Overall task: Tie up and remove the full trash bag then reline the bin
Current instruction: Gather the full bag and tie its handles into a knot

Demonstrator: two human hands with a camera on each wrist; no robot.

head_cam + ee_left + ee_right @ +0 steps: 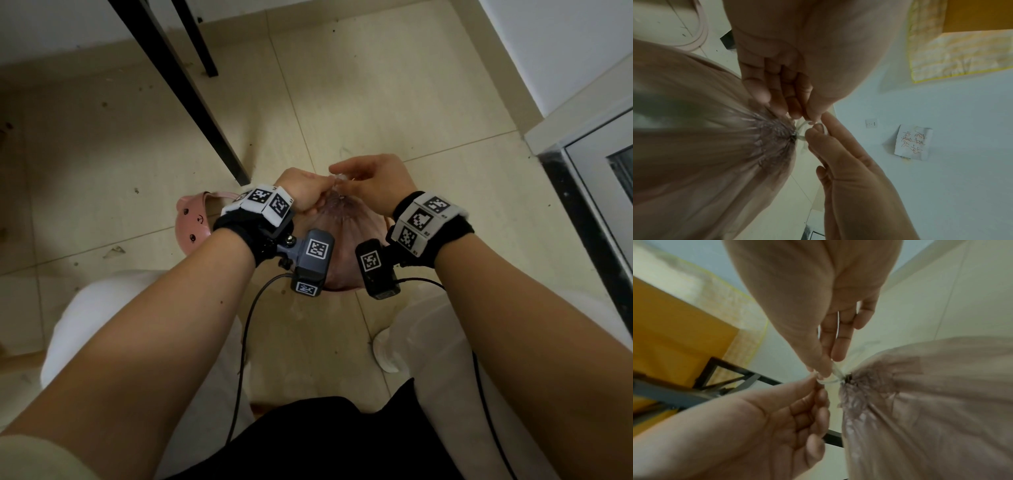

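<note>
At the head view's centre, the left hand (301,192) and right hand (373,181) both pinch the clear drawstring (803,128) at the gathered mouth of the trash bag (705,154).

Beige tiled floor (359,102), speckled with dark crumbs and small debris out beyond the left hand (301,192). Black table legs (191,92) planted on the tiles just past that hand; pink bin lid (191,222) with a face print lying flat beside its wrist. White shoe (387,349) on the tiles below the right hand (373,181).
</note>
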